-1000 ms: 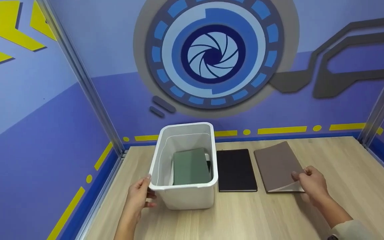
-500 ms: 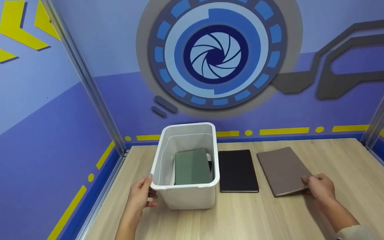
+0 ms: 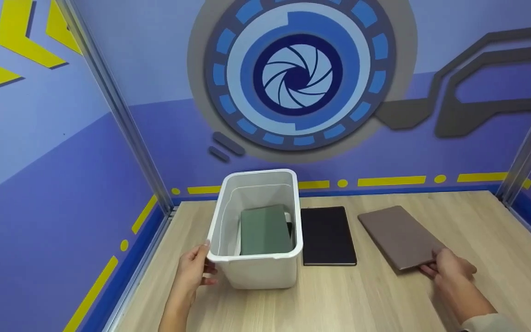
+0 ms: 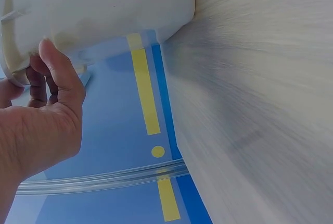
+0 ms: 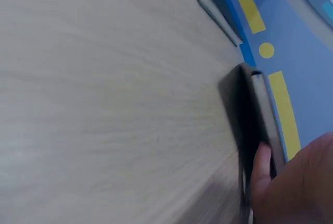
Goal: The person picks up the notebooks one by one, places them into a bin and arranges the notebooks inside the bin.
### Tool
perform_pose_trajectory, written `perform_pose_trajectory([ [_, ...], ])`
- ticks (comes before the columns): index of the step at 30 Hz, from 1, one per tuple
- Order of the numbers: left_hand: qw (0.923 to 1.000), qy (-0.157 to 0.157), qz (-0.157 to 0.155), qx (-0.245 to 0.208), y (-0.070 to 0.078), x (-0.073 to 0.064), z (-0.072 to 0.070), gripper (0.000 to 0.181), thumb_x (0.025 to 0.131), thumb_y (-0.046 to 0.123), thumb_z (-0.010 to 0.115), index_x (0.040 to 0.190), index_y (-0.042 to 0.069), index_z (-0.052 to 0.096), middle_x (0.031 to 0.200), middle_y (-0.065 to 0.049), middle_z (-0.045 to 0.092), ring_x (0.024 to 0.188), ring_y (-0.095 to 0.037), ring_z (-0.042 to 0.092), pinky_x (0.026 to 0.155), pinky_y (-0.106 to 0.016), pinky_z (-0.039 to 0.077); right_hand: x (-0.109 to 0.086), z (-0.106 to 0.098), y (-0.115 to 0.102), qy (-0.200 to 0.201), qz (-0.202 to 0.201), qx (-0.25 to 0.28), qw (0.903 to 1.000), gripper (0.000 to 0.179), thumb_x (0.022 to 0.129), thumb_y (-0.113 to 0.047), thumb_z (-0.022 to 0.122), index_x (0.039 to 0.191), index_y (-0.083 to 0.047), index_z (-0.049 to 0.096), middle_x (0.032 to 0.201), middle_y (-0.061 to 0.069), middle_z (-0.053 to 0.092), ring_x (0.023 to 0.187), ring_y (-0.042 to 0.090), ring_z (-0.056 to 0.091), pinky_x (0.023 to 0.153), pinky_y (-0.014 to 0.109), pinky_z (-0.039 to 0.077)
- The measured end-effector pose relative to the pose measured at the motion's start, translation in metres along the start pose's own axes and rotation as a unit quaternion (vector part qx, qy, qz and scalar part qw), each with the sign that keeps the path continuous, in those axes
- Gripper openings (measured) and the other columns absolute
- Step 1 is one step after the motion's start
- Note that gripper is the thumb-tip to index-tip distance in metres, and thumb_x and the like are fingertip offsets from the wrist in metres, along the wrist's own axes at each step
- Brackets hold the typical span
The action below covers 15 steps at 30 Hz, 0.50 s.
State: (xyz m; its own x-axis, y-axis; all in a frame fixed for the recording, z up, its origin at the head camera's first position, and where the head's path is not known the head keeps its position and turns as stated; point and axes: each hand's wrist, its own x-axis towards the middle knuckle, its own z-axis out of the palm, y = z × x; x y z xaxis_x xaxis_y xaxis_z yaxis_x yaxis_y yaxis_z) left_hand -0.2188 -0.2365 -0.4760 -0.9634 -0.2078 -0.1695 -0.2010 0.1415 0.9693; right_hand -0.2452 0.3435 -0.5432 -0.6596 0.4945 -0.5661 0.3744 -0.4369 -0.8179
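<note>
In the head view, a white plastic bin [image 3: 262,273] stands left of centre, with a green notebook [image 3: 265,230] lying inside. My left hand [image 3: 191,272] holds the bin's rim at the near left corner; in the left wrist view its thumb and fingers curl about that rim. To the right, my right hand [image 3: 453,274] grips the near right corner of a brown notebook [image 3: 397,235], whose near end is raised off the table. The right wrist view shows a finger [image 5: 261,164] on the underside of that notebook [image 5: 270,114].
A black notebook [image 3: 327,235] lies flat between the bin and the brown notebook. Something white and black, mostly hidden, shows beneath the green notebook. The wooden table [image 3: 339,304] meets a patterned back wall [image 3: 164,152]; metal posts [image 3: 122,110] stand at its corners.
The right hand has shifted the brown notebook right and slightly nearer, turning it. Its lifted cover has come down and the fingers are now underneath. The left hand and bin stay in place.
</note>
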Motion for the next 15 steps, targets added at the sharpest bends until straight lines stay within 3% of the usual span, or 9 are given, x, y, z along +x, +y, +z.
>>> perform_pose_trajectory([
  [1, 1.0, 0.001, -0.002, 0.001, 0.0, 0.001, 0.0, 0.045, 0.113, 0.042, 0.049, 0.115, 0.002, 0.068, 0.086, -0.005, 0.064, 0.077, -0.018, 0.063, 0.057, -0.03, 0.062, -0.001, 0.0, -0.001, -0.002, 0.009, 0.005, 0.9999, 0.076, 0.102, -0.008, 0.049, 0.16, -0.006, 0.0, 0.117, 0.015, 0.045, 0.081, 0.008, 0.062, 0.081, 0.028, 0.067],
  [5, 1.0, 0.002, -0.006, 0.003, -0.002, 0.003, 0.0, 0.047, 0.113, 0.044, 0.048, 0.117, 0.001, 0.068, 0.087, -0.006, 0.064, 0.077, -0.019, 0.064, 0.058, -0.03, 0.062, -0.005, 0.0, -0.004, -0.032, 0.02, 0.027, 0.9989, 0.067, 0.1, -0.002, 0.056, 0.158, -0.009, 0.023, 0.119, 0.004, 0.048, 0.087, 0.007, 0.06, 0.081, 0.024, 0.062],
  [8, 1.0, 0.003, -0.002, 0.007, -0.002, 0.002, -0.001, 0.047, 0.113, 0.043, 0.048, 0.115, 0.001, 0.068, 0.087, -0.006, 0.064, 0.077, -0.019, 0.064, 0.058, -0.031, 0.063, -0.01, 0.003, -0.002, -0.054, 0.019, 0.04, 0.9976, 0.043, 0.098, 0.004, 0.059, 0.136, -0.009, 0.043, 0.105, 0.0, 0.052, 0.081, 0.007, 0.06, 0.076, 0.023, 0.06],
  [12, 0.9998, 0.011, 0.004, 0.016, 0.0, 0.0, -0.002, 0.046, 0.113, 0.043, 0.049, 0.112, 0.001, 0.069, 0.087, -0.006, 0.064, 0.077, -0.018, 0.064, 0.057, -0.03, 0.063, -0.015, 0.012, 0.0, -0.06, 0.008, 0.05, 0.9969, 0.022, 0.096, 0.009, 0.056, 0.11, -0.003, 0.044, 0.08, -0.003, 0.052, 0.069, 0.009, 0.056, 0.066, 0.022, 0.055],
  [14, 0.9997, 0.013, 0.008, 0.021, 0.0, -0.001, -0.002, 0.046, 0.113, 0.043, 0.049, 0.111, 0.001, 0.069, 0.086, -0.006, 0.063, 0.076, -0.018, 0.064, 0.057, -0.03, 0.062, -0.018, 0.017, 0.001, -0.05, 0.005, 0.05, 0.9975, 0.021, 0.098, 0.007, 0.054, 0.113, -0.003, 0.044, 0.084, -0.003, 0.052, 0.069, 0.009, 0.054, 0.065, 0.021, 0.053],
  [15, 0.9996, 0.012, 0.01, 0.022, 0.0, -0.001, -0.002, 0.046, 0.113, 0.043, 0.049, 0.111, 0.001, 0.069, 0.086, -0.006, 0.063, 0.076, -0.018, 0.064, 0.056, -0.03, 0.062, -0.018, 0.018, 0.001, -0.049, 0.007, 0.049, 0.9976, 0.025, 0.1, 0.004, 0.053, 0.123, -0.003, 0.046, 0.088, -0.004, 0.054, 0.073, 0.007, 0.055, 0.068, 0.022, 0.053],
])
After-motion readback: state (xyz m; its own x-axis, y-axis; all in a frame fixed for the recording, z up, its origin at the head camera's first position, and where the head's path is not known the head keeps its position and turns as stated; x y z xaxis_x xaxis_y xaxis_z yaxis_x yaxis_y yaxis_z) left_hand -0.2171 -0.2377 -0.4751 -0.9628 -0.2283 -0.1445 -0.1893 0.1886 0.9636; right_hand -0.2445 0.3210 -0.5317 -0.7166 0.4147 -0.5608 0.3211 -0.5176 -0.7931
